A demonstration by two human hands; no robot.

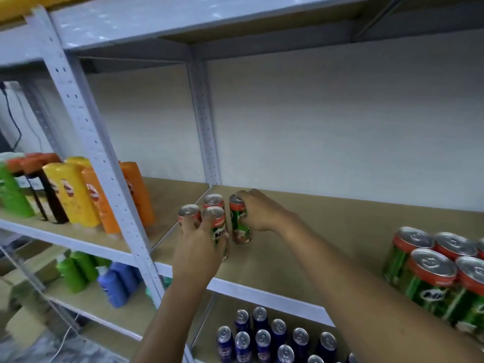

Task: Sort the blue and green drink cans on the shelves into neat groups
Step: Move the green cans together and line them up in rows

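We face a grey metal rack [86, 119] whose middle shelf [327, 231] carries the green cans. At the right edge of that shelf stands a packed group of green cans [434, 273], all upright, long axes vertical, silver tops up. On the shelf below stands a cluster of blue cans [264, 339], also upright with pull-tabs facing up. In the bay to the left we see tall yellow and orange bottles [78, 195] leaning in a row, with green and blue bottles [97, 276] one level down.

Our left arm and right arm both reach to the back left corner of the middle shelf, where four green cans stand close together. The left hand [199, 244] has its fingers curled round the nearest can [218, 226] (label partly readable), fingertips reaching up to the rims of this can and its left neighbour [189, 211]. A rear can [213, 200] stands just behind them. The right hand [258, 212] is clenched round the right can [239, 226], fingers over its top rim, thumb low on the body. Every can in this set stands vertical, top upward, base on the shelf board.
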